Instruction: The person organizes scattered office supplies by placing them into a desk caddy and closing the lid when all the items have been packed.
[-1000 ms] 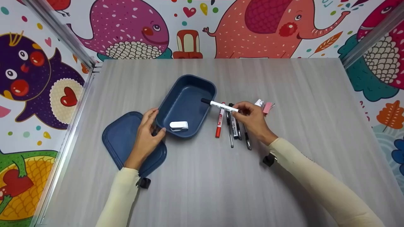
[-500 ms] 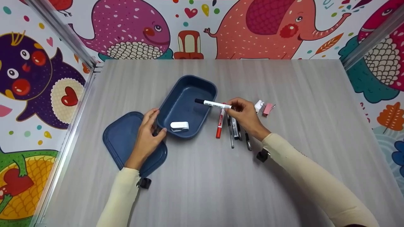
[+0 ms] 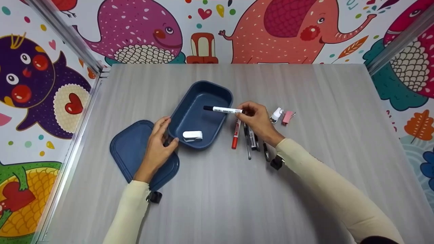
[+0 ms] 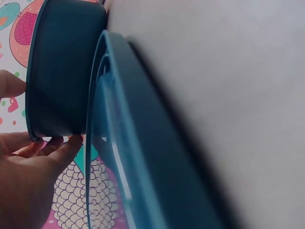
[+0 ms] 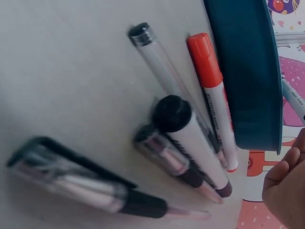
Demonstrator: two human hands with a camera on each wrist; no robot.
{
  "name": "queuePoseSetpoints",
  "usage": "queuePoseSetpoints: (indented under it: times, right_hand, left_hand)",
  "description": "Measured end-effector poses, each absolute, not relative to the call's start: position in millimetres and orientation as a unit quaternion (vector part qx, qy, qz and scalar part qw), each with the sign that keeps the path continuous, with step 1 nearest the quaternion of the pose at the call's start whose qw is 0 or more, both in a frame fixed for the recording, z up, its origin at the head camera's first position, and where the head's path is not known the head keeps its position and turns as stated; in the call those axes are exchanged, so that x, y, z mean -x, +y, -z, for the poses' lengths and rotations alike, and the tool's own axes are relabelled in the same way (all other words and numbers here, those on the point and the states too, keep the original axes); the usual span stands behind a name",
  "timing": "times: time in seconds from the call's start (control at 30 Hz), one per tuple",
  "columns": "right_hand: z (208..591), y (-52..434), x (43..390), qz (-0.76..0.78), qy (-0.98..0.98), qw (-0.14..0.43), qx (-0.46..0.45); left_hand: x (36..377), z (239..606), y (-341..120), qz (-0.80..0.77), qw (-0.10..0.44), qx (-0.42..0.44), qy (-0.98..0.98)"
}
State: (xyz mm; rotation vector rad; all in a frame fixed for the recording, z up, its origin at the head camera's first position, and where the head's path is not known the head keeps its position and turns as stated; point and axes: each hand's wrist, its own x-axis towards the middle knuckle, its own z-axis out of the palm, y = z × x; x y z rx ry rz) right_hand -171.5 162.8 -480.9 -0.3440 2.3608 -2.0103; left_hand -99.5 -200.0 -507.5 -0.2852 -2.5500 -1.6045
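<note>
My right hand (image 3: 255, 117) pinches a white marker with a black cap (image 3: 222, 109) and holds it level over the right rim of the open blue box (image 3: 190, 101). A small white object (image 3: 192, 135) lies inside the box near its front wall. My left hand (image 3: 159, 140) grips the box's near left corner, thumb on the rim, and its wrist lies over the blue lid (image 3: 130, 149). In the left wrist view the box wall (image 4: 62, 71) and the lid (image 4: 128, 157) fill the frame. The marker's barrel (image 5: 293, 98) shows in the right wrist view.
Right of the box lie a red-capped marker (image 3: 235, 135) (image 5: 212, 86) and several dark pens (image 3: 252, 140) (image 5: 183, 138). A white clip (image 3: 276, 114) and a pink clip (image 3: 288, 117) sit beyond my right hand. Cartoon-patterned walls enclose the grey table (image 3: 220, 196).
My right hand has carried the white marker leftward, so its black cap now hangs over the inside of the box. The left hand has stayed put.
</note>
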Motion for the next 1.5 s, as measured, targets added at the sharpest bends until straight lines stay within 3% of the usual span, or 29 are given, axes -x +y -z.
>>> queuePoseSetpoints:
  times: [1.07,1.5]
  right_hand:
    - [449.2,110.4,201.5,0.585,0.795,0.034,0.153]
    - [453.2,99.3,206.4,0.546,0.819,0.048,0.169]
  left_hand:
    - [99.1,508.0,-200.8,0.529,0.054,0.095,-0.841]
    - [98.8,508.6,-201.8,0.523,0.056,0.096,-0.845]
